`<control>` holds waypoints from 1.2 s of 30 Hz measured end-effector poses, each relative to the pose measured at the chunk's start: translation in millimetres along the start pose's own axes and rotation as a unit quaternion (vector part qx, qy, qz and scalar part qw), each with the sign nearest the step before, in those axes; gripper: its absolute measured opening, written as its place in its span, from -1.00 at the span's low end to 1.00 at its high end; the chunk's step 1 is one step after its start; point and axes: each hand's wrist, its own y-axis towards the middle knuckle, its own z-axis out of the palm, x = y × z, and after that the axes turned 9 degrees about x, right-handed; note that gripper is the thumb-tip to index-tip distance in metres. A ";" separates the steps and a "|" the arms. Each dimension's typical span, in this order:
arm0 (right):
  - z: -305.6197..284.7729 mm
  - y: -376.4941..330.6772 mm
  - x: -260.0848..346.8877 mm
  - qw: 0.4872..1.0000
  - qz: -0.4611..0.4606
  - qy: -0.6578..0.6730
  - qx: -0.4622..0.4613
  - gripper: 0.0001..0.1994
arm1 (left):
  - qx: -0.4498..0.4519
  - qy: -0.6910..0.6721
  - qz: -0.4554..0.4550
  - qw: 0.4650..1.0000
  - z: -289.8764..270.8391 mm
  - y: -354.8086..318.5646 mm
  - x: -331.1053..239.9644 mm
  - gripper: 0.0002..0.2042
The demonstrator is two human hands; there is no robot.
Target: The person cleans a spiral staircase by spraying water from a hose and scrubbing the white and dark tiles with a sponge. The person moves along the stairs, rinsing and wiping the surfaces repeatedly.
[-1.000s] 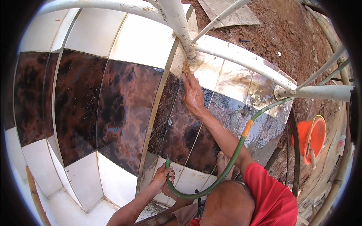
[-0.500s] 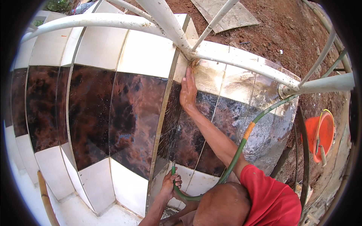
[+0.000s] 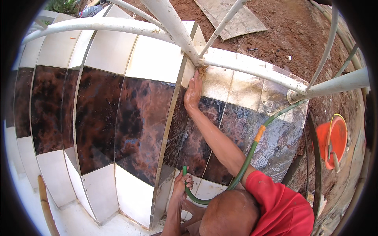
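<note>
Neither of my own hands shows. Below me is another person in a red shirt (image 3: 281, 208), seen from above. That person's left hand (image 3: 182, 185) is closed round a green hose (image 3: 248, 163), near its cut end, which points up along the corner of a tiled wall. The person's right arm reaches up, and the right hand (image 3: 193, 92) lies on the tiles just under the foot of a white metal post. An orange band (image 3: 260, 134) wraps the hose partway along. Dark reddish-brown tiles (image 3: 147, 126) run between white tiles (image 3: 153, 55); those on the right look wet.
White metal rails (image 3: 256, 72) cross above the wall. On the right, an orange bucket (image 3: 336, 137) with a tool in it stands on reddish soil (image 3: 291, 35). A flat board (image 3: 236, 19) lies at the far side. A bamboo pole (image 3: 47, 206) rises at the lower left.
The view has shifted slightly. The other person's hand on the hose has risen a little, with more of the hose end showing; their other hand has slid slightly left along the tile edge.
</note>
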 end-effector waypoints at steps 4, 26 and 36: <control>-13.9 14.8 -2.4 0.997 0.071 -0.015 -0.019 -0.52 | 0.005 0.013 0.008 1.000 1.4 -0.5 -6.5 -0.60; -85.6 167.5 -23.9 0.924 -0.326 -0.130 0.148 -0.43 | 0.007 -0.052 0.037 0.998 -4.0 4.6 0.9 -0.53; -67.2 203.9 -23.6 0.982 -0.184 -0.012 0.034 -0.51 | 0.058 -0.118 0.026 0.991 19.1 18.0 -12.8 -0.58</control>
